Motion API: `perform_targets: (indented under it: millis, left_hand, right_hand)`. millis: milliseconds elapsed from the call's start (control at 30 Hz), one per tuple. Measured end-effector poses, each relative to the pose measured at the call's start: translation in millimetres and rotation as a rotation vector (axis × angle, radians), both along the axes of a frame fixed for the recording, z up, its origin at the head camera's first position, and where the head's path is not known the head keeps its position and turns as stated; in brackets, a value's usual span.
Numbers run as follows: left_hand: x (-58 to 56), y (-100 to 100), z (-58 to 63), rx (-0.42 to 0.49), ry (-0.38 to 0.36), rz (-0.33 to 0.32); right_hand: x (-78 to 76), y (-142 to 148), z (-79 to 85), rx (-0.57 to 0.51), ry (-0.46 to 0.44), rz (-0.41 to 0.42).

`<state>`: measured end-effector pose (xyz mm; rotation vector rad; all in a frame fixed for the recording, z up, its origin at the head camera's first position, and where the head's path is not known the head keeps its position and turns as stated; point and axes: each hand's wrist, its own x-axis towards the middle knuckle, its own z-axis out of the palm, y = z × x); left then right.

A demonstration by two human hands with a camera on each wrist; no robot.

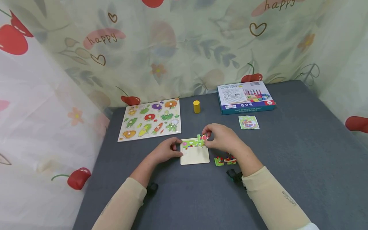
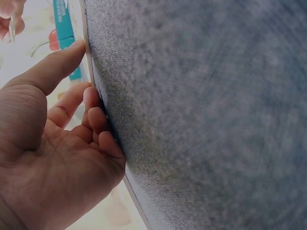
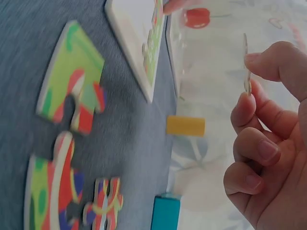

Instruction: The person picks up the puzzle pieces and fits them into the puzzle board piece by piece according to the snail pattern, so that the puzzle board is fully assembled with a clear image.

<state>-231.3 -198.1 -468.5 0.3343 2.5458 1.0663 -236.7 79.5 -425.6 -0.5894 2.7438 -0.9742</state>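
Pinched between the thumb and fingers of my right hand [image 1: 224, 137] is a puzzle piece [image 1: 203, 137], held over the top right of the wooden puzzle board [image 1: 195, 156]. It appears edge-on in the right wrist view as a thin puzzle piece [image 3: 246, 62]. Along the board's upper part lie fitted green pieces [image 1: 189, 143]; its lower part is bare wood. My left hand [image 1: 166, 149] rests thumb and forefinger against the board's left edge, the other fingers bent in the left wrist view. Several loose puzzle pieces [image 1: 219, 161] lie right of the board, green with red parts.
Behind my left hand lies a vegetable peg board [image 1: 135, 123]. A yellow cylinder [image 1: 196, 107] stands at the back, near a boxed toy set [image 1: 244, 99]. A small picture card [image 1: 249, 122] lies in front of the box. Patterned curtain [image 1: 184, 64] borders the grey table [image 1: 189, 204].
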Motion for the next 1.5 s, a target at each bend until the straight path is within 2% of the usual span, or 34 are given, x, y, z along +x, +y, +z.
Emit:
perform_targets:
  millis: [567,833,1100,1367,1500]
  left_hand:
    - [-3.4,-0.8,-1.9,-0.013,-0.007,-0.003]
    - [-4.2,-0.1,-2.7,-0.01,-0.005,-0.011]
    - [-3.8,-0.5,-1.4,-0.009,0.001,-0.002]
    - [-5.4,-2.8,-6.2,-0.003,-0.001,-0.011]
    - [-5.5,-3.2,-5.9,-0.001,0.0,-0.011]
  right_hand:
    - [-7.3,-36.9,-9.3,-0.034,-0.086,0.027]
    - [-6.8,-48.3,-19.5,0.006,-0.103,0.038]
    - [-9.7,-63.7,-30.1,0.083,-0.091,0.091]
    - [-10.2,-69.0,-35.2,0.179,-0.079,0.1]
    - [-10.3,-69.1,-37.0,0.195,-0.08,0.108]
